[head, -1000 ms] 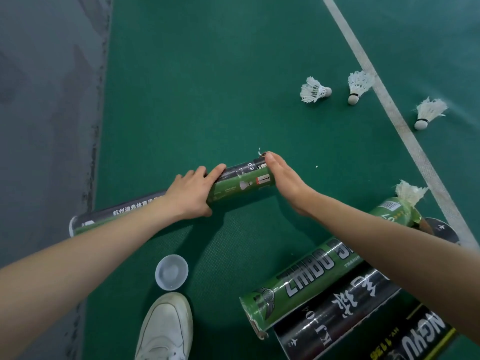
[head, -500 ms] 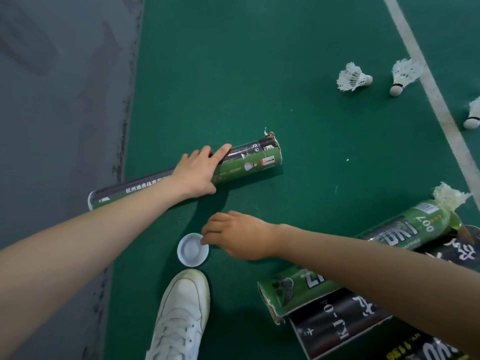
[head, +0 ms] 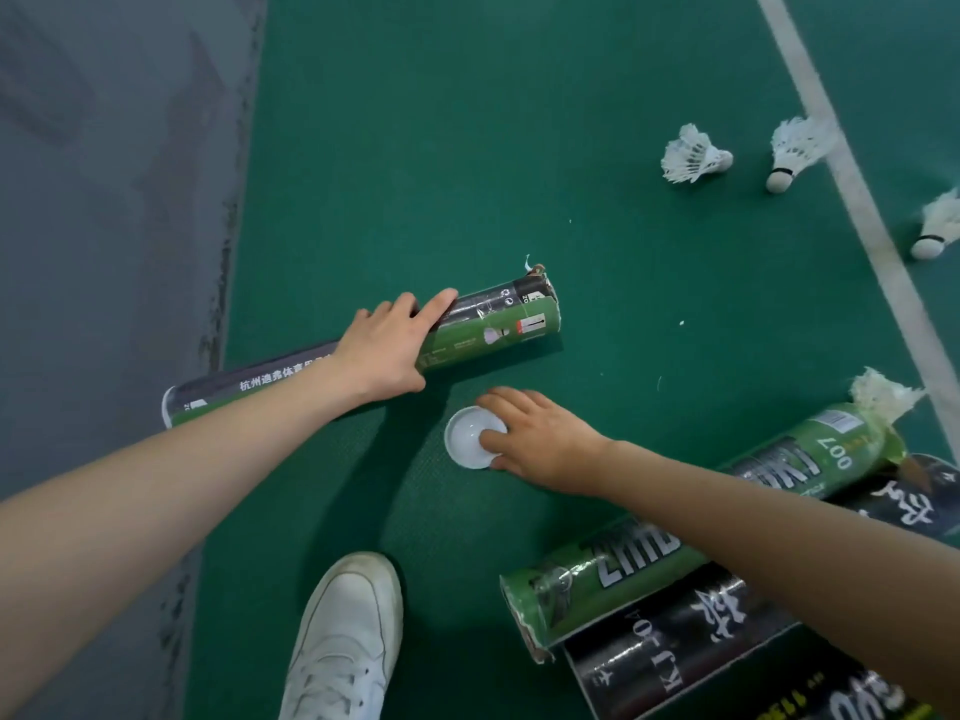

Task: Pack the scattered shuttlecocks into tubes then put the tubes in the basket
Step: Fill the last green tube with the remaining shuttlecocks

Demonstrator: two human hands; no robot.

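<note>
green court (head: 467, 148), grey strip (head: 104, 200) along its left edge, white line (head: 857, 194) at far right.

left hand (head: 384, 350): laid over the tube (head: 498, 324), fingers across the top, thumb on the near side, gripping it. tube lies flat on the court. its open, torn end points right of the hand, and its other end runs back under the forearm onto the grey strip.

right hand (head: 540, 439): fingers curled onto the cap (head: 465, 439), thumb at its near edge, pinching it. cap is hollow side up, just below the left hand and close to the tube.

shuttlecocks: three loose on the court, well beyond the right hand. two (head: 691, 158) (head: 792, 150) lie left of the line, one (head: 937, 228) right of it.

under the right forearm: green tube (head: 623, 569) with feathers (head: 883, 394) sticking out of its far end. black tube (head: 675, 631) lies against it on the near side.

shoe (head: 348, 636): white, below both hands.
</note>
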